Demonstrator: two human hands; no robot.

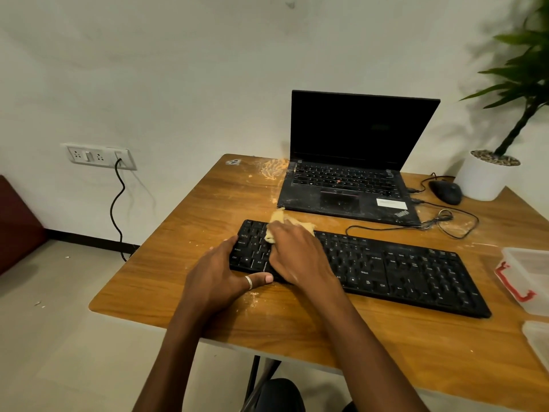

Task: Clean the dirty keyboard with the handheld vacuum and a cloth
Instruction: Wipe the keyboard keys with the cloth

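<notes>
Keyboard, black and full-size, lies across the middle of the wooden bench, angled so its left end sits farther away than its right. Pale dust speckles its keys. The right hand is over the far-left keys with its fingers curled down onto a bunched yellow cloth, pressing it to the key tops. The left hand braces the near-left corner, fingers wrapped against the left end and the ringed thumb laid along the near edge.

To wipe well, I would keep that left-hand brace firm so the board does not skid. I would draw the cloth along the rows towards the right end rather than scrubbing in one spot, with light pressure so grit is lifted and not pushed between the keys. Refolding to a fresh face should help.

Crumbs and powder lie on the bench near the left hand and at the far-left side beside an open, dusty laptop. A mouse and a potted plant sit far right.

The keys under both hands are hidden, and so is most of the cloth. No handheld vacuum is in view. Clear plastic containers at the right are cut off by the frame.
</notes>
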